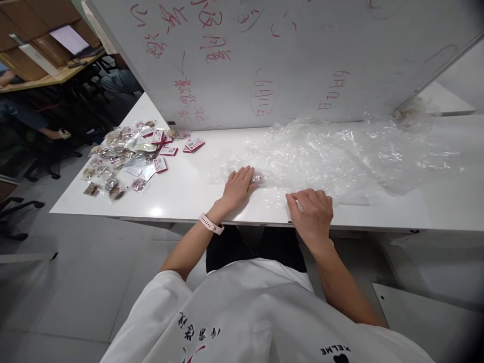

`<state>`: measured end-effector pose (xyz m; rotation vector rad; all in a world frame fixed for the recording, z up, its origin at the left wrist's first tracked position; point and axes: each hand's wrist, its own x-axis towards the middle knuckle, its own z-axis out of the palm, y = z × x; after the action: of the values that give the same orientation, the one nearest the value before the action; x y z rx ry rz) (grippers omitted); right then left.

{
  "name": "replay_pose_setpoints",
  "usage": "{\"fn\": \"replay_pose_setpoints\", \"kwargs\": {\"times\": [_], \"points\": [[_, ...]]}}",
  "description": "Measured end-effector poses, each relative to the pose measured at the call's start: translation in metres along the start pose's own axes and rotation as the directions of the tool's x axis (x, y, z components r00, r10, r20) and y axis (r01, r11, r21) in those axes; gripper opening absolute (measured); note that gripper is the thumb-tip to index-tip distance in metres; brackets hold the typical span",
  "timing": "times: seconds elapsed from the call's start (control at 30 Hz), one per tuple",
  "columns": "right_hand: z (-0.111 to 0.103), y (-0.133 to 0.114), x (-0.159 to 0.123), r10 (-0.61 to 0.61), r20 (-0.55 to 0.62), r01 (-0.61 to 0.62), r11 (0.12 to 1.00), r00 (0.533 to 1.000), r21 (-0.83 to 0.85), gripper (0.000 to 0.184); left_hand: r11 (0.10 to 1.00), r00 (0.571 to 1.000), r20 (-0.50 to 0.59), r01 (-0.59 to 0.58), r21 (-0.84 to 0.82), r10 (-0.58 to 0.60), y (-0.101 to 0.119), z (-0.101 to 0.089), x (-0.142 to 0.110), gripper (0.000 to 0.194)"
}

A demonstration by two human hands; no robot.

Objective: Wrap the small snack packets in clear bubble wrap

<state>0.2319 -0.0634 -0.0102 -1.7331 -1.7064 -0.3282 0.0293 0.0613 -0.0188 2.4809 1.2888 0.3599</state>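
Clear plastic film (pixel 317 156) lies crumpled across the middle and right of the white table. My left hand (pixel 239 189) rests flat on the film's left end, fingers stretched out. Beside its fingertips, a small reddish-brown packet (pixel 258 177) shows under or within the film; part of it is hidden by the hand. Near the table's front edge, my right hand (pixel 310 214) is closed with thumb and fingers pinched on the lower edge of the film.
Several small clear packets (pixel 113 151) are heaped on the table's left part, with red-and-white boxes (pixel 169 150) and a silvery pouch (pixel 139 166) among them. A whiteboard (pixel 242 65) with red writing stands along the back. Other people sit at a desk (pixel 64 73), far left.
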Motion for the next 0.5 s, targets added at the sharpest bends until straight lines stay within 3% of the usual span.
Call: {"fn": "replay_pose_setpoints", "kwargs": {"times": [0.13, 0.3, 0.4, 0.5], "points": [[-0.001, 0.012, -0.012, 0.016, 0.167, -0.015, 1.0, 0.986, -0.01, 0.037, 0.987, 0.997, -0.082, -0.018, -0.161, 0.005, -0.001, 0.0, -0.008, 0.047], [0.008, -0.003, 0.007, 0.008, 0.17, -0.018, 0.998, 0.985, 0.056, 0.043, 0.992, 0.993, -0.117, -0.005, -0.13, -0.011, 0.009, 0.0, -0.034, 0.043], [0.021, -0.024, 0.02, -0.127, 0.242, 0.068, 0.969, 0.962, 0.239, 0.047, 0.993, 0.987, -0.156, 0.014, -0.115, -0.032, 0.016, 0.003, -0.04, 0.035], [0.039, -0.041, 0.027, -0.294, 0.313, 0.156, 0.904, 0.903, 0.399, 0.048, 0.988, 0.987, -0.156, 0.016, -0.15, -0.04, 0.02, 0.003, -0.041, 0.025]]}}
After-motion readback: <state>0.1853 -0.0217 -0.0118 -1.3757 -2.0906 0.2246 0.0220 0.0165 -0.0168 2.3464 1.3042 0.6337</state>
